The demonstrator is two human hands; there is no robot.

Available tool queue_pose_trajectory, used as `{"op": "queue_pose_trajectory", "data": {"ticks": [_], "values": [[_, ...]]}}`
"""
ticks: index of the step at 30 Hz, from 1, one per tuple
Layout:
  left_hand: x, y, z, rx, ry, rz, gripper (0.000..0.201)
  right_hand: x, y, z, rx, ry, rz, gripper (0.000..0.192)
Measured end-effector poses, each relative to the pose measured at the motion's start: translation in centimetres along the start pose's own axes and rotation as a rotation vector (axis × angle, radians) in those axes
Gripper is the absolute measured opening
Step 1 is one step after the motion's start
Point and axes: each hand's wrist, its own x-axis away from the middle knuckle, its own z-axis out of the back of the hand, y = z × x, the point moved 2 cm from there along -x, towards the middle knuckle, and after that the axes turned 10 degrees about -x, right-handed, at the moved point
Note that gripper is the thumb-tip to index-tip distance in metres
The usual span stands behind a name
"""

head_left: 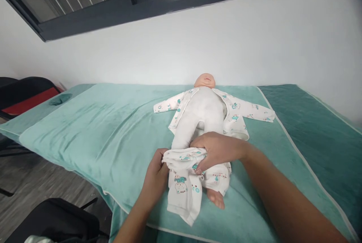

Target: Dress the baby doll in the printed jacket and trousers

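A baby doll with a white cloth body lies on its back, its feet towards me. An unfastened white printed baby shirt spreads out at both sides of its body. White printed baby pants are bunched around its lower legs. My left hand is closed on the waistband at the left edge. My right hand grips the waistband between the legs, thumb towards me and fingers partly hidden by the cloth. One bare foot shows below the right pant leg; the other foot is hidden in the pants.
A green sheet covers the bed, which stands against a white wall. Above is a dark window frame. Black chairs stand at the left and at the lower left.
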Motion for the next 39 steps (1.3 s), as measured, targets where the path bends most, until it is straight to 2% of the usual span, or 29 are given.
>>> {"op": "queue_pose_trajectory", "data": {"ticks": [3, 7, 11, 15, 17, 20, 23, 26, 32, 34, 39], "values": [[-0.3, 0.2, -0.3, 0.008, 0.083, -0.008, 0.012, 0.0, -0.1, 0.0, 0.014, 0.000, -0.016, 0.038], [0.2, 0.6, -0.7, 0.076, 0.105, 0.054, 0.019, 0.1, 0.0, 0.1, 0.024, -0.029, 0.001, 0.041], [2.3, 0.3, -1.0, 0.154, 0.168, 0.126, 0.035, 0.2, -0.2, 0.2, -0.024, -0.022, 0.045, 0.035], [5.5, -1.3, -1.4, 0.263, 0.276, 0.170, 0.044, 0.0, -0.5, 0.1, -0.007, 0.060, 0.053, 0.032], [6.9, -2.0, -2.1, 0.316, 0.206, 0.241, 0.044, -0.1, -0.6, 0.0, -0.013, 0.087, 0.071, 0.030], [8.2, -2.4, -3.5, 0.453, 0.028, 0.343, 0.049, -0.1, -0.4, -0.1, -0.039, 0.101, 0.070, 0.029], [8.6, -2.1, -4.4, 0.506, -0.100, 0.364, 0.054, -0.1, -0.2, -0.2, -0.056, 0.118, 0.060, 0.028], [8.7, -1.8, -4.4, 0.434, -0.117, 0.316, 0.053, 0.0, -0.1, -0.3, -0.056, 0.140, 0.053, 0.027], [8.1, -0.7, -3.2, 0.128, 0.083, 0.131, 0.027, 0.4, -0.5, 0.1, -0.042, 0.057, 0.063, 0.033], [7.7, -0.4, -2.8, 0.015, 0.070, 0.114, 0.025, 0.6, -0.6, 0.2, -0.027, 0.025, 0.060, 0.036], [6.8, -0.1, -2.2, -0.359, -0.053, 0.025, 0.017, 0.9, -0.6, 0.3, -0.031, -0.068, 0.053, 0.040]]}}
